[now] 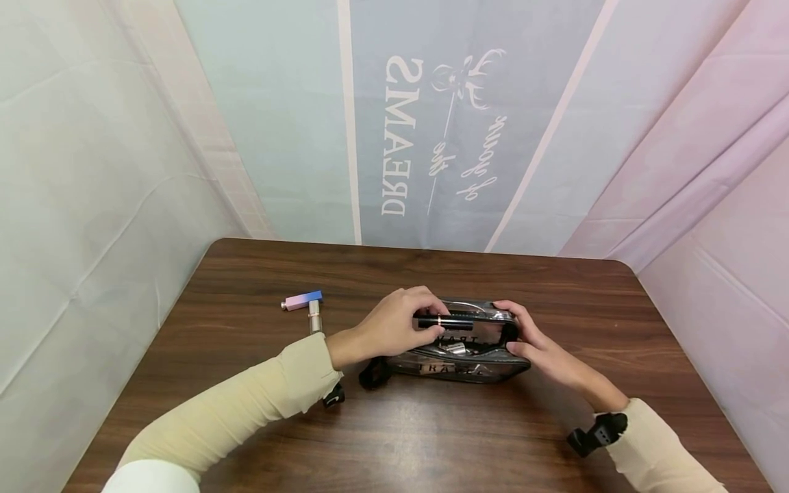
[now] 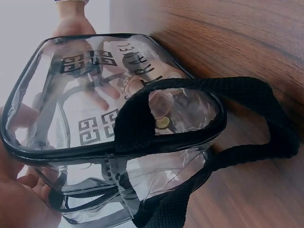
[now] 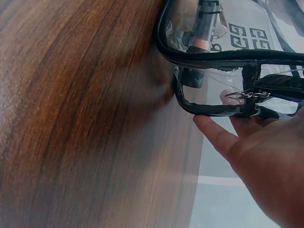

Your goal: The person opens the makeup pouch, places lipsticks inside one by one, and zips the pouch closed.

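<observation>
A clear travel pouch (image 1: 471,372) with black trim and lettering lies on the table, its top unzipped. Over the opening, my left hand (image 1: 394,323) pinches a slim black cosmetic tube (image 1: 459,324) with a rose-gold band between thumb and fingers. My right hand (image 1: 542,349) grips the pouch's right end, fingertips on the black-edged rim; the right wrist view shows this hand (image 3: 266,152) beside the zipper pull (image 3: 244,95). Inside the pouch are a small silvery item (image 1: 456,348) and a dark tube (image 3: 205,28). A black strap (image 2: 275,123) loops from the pouch's left end.
Left of the pouch, a pink-to-blue tube (image 1: 303,300) lies on the wooden table (image 1: 394,431). A silver-and-gold tube (image 1: 315,316) lies just below it, partly behind the left sleeve. A printed cloth backdrop (image 1: 425,123) hangs behind the table's far edge.
</observation>
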A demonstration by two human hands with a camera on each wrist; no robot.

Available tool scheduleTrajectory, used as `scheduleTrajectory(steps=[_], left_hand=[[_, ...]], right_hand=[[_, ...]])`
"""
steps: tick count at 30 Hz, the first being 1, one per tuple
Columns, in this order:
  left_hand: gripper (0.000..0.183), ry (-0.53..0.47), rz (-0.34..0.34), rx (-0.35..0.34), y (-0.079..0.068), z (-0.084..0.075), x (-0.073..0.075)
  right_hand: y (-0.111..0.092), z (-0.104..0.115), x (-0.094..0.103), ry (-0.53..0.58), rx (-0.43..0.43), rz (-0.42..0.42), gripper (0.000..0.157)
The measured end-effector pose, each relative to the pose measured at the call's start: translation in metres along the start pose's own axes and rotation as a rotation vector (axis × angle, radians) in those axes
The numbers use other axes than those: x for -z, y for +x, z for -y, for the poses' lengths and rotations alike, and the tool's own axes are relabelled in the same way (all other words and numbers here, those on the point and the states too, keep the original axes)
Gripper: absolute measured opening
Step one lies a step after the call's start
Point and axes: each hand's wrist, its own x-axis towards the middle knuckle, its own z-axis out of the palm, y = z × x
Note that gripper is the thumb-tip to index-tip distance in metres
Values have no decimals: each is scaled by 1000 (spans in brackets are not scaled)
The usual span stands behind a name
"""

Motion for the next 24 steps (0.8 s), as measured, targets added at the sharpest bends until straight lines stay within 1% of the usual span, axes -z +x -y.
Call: scheduleTrajectory(steps=[7, 11, 19, 24], left_hand=[[20, -12, -5, 15, 0, 1, -1], [20, -12, -5, 28, -1, 0, -1], [26, -23, 39, 71, 0, -1, 1], [27, -33, 54, 77, 1, -3, 1]], right_hand=[[0, 0, -1, -5, 17, 0, 65], [1, 0, -1, -3, 11, -3, 65], [2, 2, -1, 19, 5, 1, 65], [2, 3, 0, 16, 1, -1, 64]])
